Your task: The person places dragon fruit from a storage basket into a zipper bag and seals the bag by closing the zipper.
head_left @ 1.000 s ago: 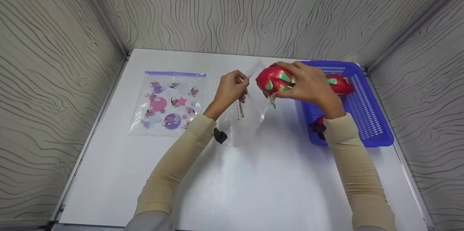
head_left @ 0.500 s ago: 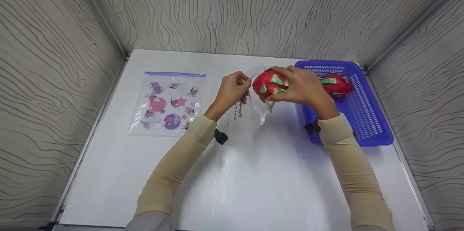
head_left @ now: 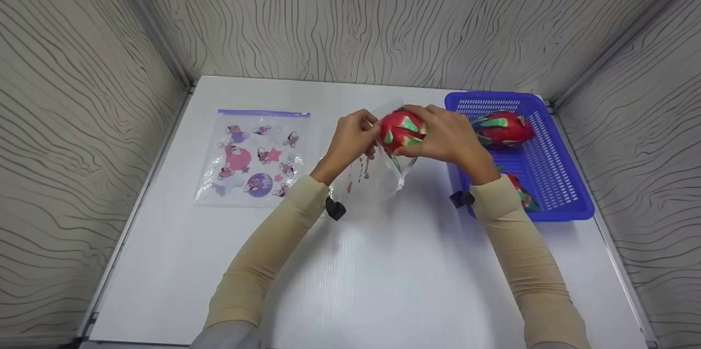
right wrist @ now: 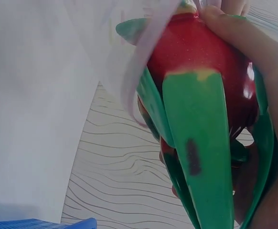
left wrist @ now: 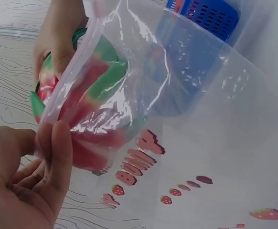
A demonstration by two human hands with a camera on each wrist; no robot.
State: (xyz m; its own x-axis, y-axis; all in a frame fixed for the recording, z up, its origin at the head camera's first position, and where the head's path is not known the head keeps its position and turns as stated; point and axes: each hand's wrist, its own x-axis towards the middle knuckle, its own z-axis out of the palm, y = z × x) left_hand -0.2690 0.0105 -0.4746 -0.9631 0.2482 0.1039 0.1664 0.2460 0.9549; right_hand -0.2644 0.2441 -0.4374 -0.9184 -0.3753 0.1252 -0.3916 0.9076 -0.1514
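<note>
A clear zip bag (left wrist: 196,138) with red lettering and strawberry prints hangs from my left hand (head_left: 350,138), whose thumb and fingertips pinch its rim. My right hand (head_left: 449,138) grips a red dragon fruit (head_left: 400,129) with green scales. In the left wrist view the fruit's front part shows through the bag's plastic, so it stands partly inside the mouth. Up close in the right wrist view, the bag's rim lies against the dragon fruit (right wrist: 201,105), and the thumb presses near one end. The bag's lower part is faint against the white table.
On the right stands a blue plastic basket (head_left: 564,195) holding a dragon fruit (head_left: 506,129) at the back and another dragon fruit (head_left: 523,193) nearer, partly behind the right sleeve. Flat on the left of the white table (head_left: 350,283) lies a printed zip bag (head_left: 257,157) with a purple zip.
My right hand has moved left and slightly down, carrying the dragon fruit from beside the bag's mouth partly into it. My left hand has stayed nearly still, pinching the rim.
</note>
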